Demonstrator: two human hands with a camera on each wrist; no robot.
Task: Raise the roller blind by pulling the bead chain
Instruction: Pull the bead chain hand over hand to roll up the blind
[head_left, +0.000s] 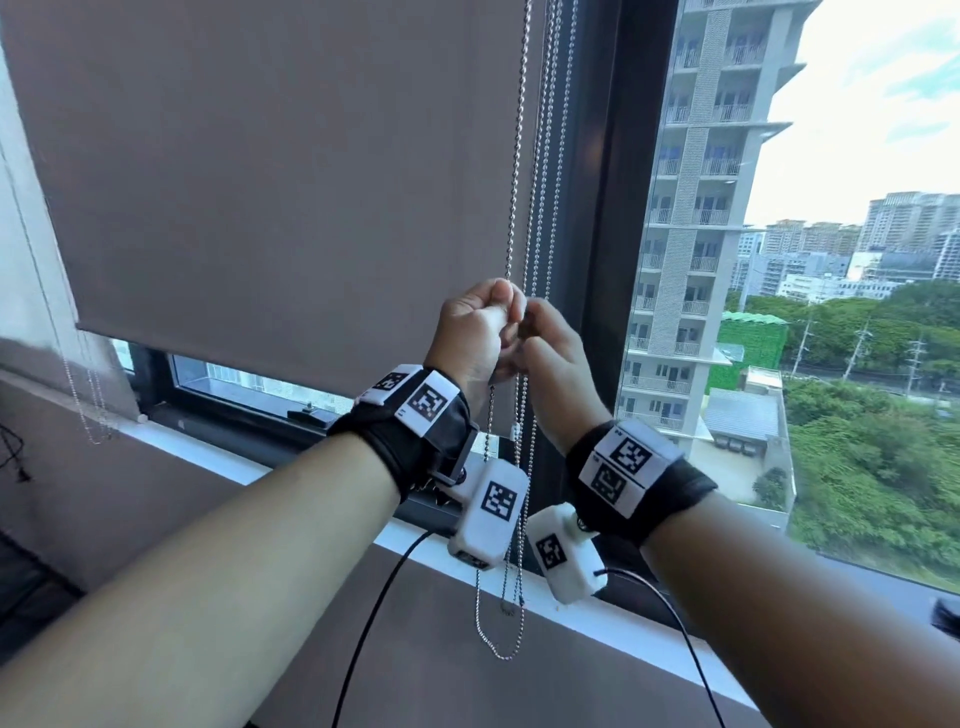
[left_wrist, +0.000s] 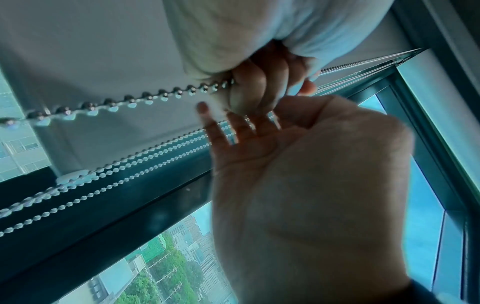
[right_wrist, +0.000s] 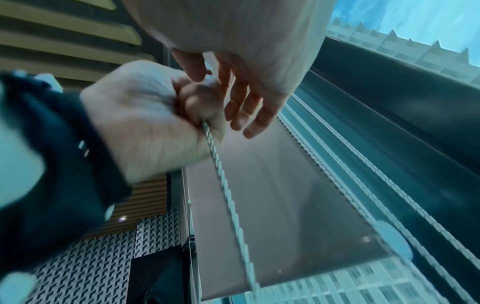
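Note:
The brown roller blind hangs low over the left window pane, its bottom edge a little above the sill. A metal bead chain runs down its right side. My left hand grips this chain in a fist, and the chain leaves the curled fingers and trails away below. My right hand is right beside the left, touching or nearly touching it. Its fingers hang relaxed and hold nothing. The right wrist view shows the left fist around the chain.
More chain strands hang next to the gripped one, along the dark window frame. The chain loop ends below the white sill. Black cables trail from the wrist cameras. Another chain hangs at far left.

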